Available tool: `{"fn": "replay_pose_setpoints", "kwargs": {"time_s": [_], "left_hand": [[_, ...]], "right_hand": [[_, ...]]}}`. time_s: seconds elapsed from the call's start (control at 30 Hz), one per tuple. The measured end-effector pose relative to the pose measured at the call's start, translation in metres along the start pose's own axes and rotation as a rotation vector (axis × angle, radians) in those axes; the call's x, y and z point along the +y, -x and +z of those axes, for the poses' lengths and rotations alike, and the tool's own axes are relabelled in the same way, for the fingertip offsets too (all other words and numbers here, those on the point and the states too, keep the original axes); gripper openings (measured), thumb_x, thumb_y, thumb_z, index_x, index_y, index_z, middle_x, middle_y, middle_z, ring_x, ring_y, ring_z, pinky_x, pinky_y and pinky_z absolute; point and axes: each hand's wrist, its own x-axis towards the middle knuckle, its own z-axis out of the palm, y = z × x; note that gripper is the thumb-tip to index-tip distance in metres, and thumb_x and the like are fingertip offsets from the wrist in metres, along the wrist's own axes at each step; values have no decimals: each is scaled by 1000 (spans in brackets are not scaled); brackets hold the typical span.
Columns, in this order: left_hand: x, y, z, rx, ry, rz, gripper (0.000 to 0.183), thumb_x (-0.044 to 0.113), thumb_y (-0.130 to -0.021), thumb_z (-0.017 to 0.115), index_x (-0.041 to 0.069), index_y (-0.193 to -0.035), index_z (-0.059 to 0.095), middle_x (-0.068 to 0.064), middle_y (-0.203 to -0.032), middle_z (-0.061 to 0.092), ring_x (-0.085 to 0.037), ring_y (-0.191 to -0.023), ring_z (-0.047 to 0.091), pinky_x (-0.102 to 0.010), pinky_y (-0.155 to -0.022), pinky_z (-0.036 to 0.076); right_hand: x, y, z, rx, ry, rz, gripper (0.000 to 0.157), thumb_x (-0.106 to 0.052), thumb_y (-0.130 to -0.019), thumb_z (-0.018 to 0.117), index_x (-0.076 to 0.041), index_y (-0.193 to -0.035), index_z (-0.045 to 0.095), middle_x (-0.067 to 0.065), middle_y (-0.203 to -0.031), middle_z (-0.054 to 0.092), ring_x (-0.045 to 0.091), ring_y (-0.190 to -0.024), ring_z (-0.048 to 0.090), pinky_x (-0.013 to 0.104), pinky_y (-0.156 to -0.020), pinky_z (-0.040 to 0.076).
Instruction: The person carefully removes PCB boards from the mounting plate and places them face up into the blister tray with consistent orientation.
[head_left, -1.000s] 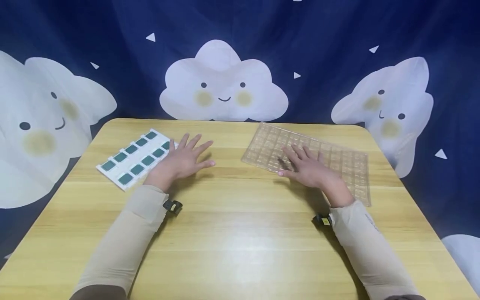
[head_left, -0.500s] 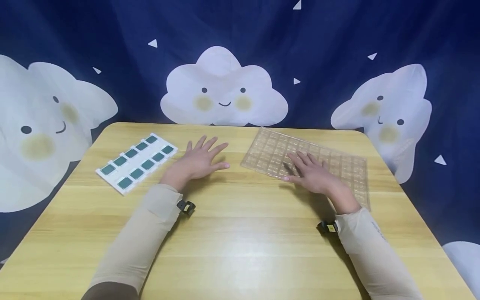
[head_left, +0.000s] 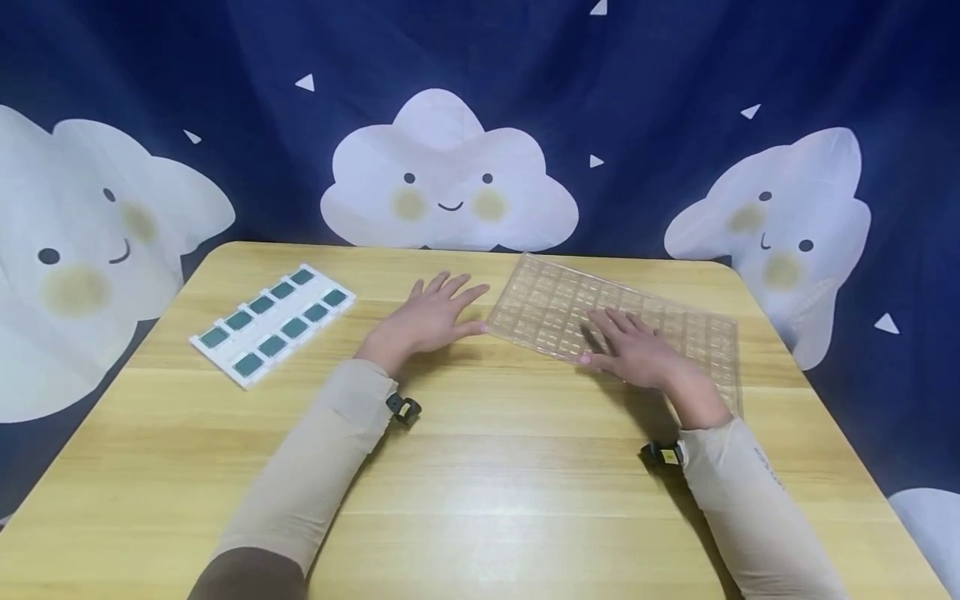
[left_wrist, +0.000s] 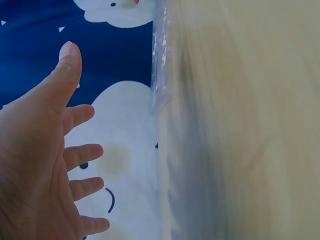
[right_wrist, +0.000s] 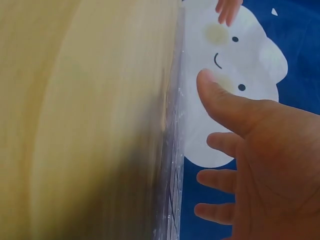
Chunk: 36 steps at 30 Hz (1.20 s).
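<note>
With fingers spread, my left hand (head_left: 427,321) hovers palm down over the table, its thumb tip right at the left corner of a clear plastic sheet with a grid of small compartments (head_left: 540,296). My right hand (head_left: 637,354), also spread, is over that sheet's front edge and hides part of it. Both palms look raised off the table in the wrist views, where the clear sheet (left_wrist: 160,60) shows edge-on beyond the left hand (left_wrist: 35,150) and likewise beside the right hand (right_wrist: 280,165). Neither hand holds anything.
On the left of the wooden table (head_left: 465,483) lies a white panel (head_left: 273,325) bearing two rows of dark green squares. Behind the table's back edge hangs a dark blue curtain (head_left: 630,75) printed with white clouds. A small black device (head_left: 405,408) is strapped at the left wrist.
My left hand has moved right, away from the white panel to the clear sheet's corner, uncovering the panel. The right hand has shifted slightly right. Both stay spread.
</note>
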Motion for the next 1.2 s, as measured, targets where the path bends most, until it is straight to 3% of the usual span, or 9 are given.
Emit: {"fn": "replay_pose_setpoints", "kwargs": {"time_s": [0.4,0.63,0.8,1.0,1.2], "left_hand": [[15,-29,11,-39,-63,91,77,71,-92,39,30,-156,25,-8,-161,20,-36,-147,12,-63,-115,7],[23,-30,16,-127,-54,184,70,61,-97,41,23,-155,30,-9,-160,23,-38,-146,15,-62,-115,12],[27,-27,19,-198,-58,195,67,57,-99,39,20,-155,30,-7,-160,23,-36,-146,16,-52,-118,13],[32,-24,21,-196,-52,193,68,55,-99,43,15,-154,32,-11,-158,26,-31,-145,22,-41,-119,15],[38,-29,16,-177,-155,228,63,57,-97,46,14,-143,49,-10,-141,49,-32,-133,40,-44,-114,30]], "right_hand": [[6,0,0,6,29,-41,82,-53,-95,54,-5,-155,23,27,-156,20,56,-136,22,75,-106,16],[5,0,2,-47,-22,-32,80,-52,-97,52,-3,-154,25,29,-156,19,52,-139,18,67,-111,16],[5,-1,3,-46,-15,-49,78,-49,-97,55,-3,-153,27,30,-154,21,53,-138,22,66,-111,18],[6,0,5,-58,-14,-53,80,-52,-97,52,-3,-154,26,30,-154,23,55,-135,25,66,-110,19],[6,4,5,-7,21,-105,78,-55,-96,52,-8,-154,29,26,-156,23,54,-137,22,69,-109,21]]}}
